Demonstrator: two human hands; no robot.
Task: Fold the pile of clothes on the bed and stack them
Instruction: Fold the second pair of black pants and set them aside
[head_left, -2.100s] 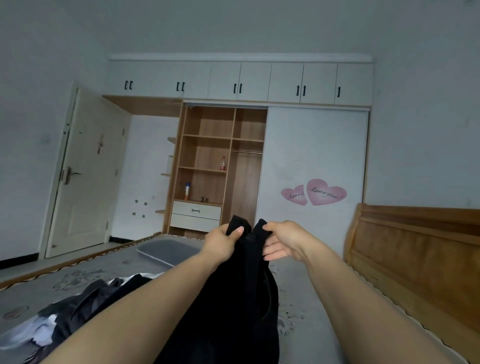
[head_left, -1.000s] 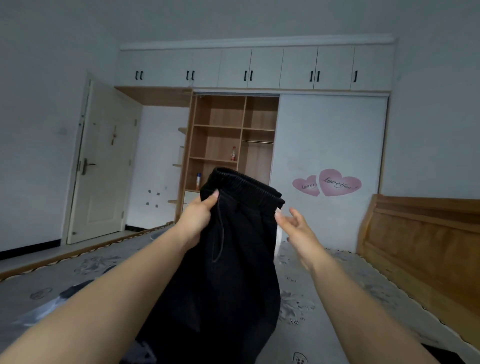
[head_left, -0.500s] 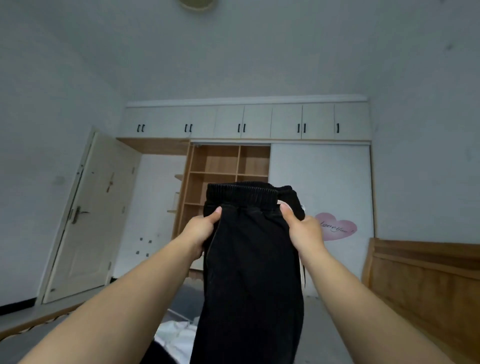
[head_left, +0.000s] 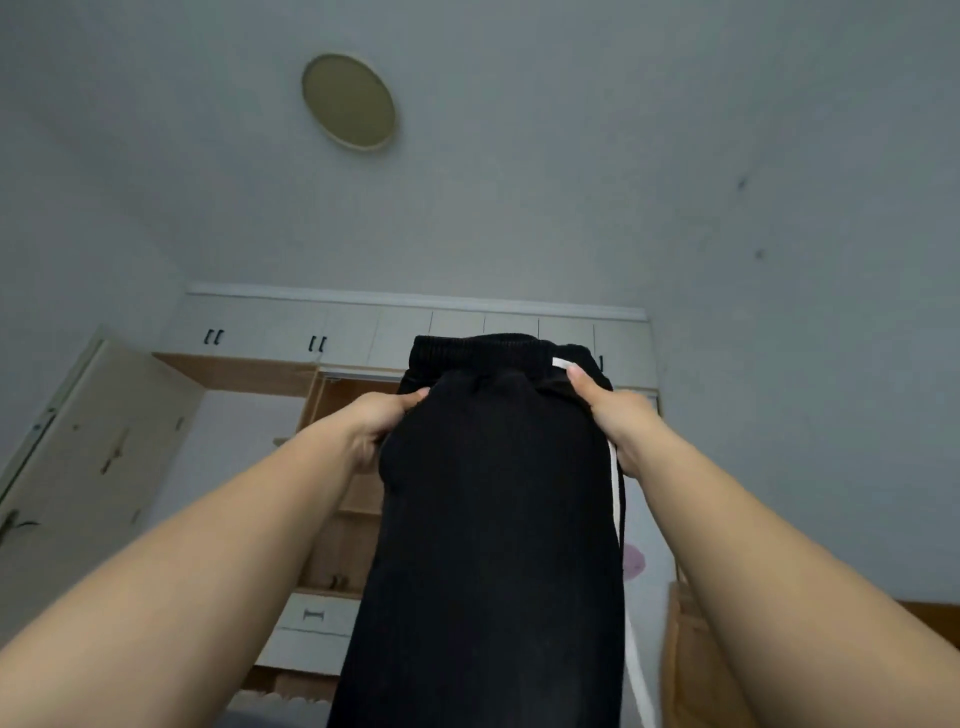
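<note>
A pair of black trousers (head_left: 493, 545) with an elastic waistband and a white side stripe hangs straight down in front of me, held up high. My left hand (head_left: 376, 423) grips the left side just below the waistband, thumb on the front. On the opposite edge, my right hand (head_left: 615, 421) grips the cloth by the white stripe. The bed and the pile of clothes are out of view below.
A wardrobe (head_left: 358, 353) with white upper cabinets and open wooden shelves stands ahead. A cream door (head_left: 88, 467) is open at the left. The wooden headboard (head_left: 691, 665) shows at the lower right. A round ceiling lamp (head_left: 349, 102) is overhead.
Both hands have lifted the trousers higher and my view has tilted up toward the ceiling. The right hand, open a second ago, now holds the waistband's right side.
</note>
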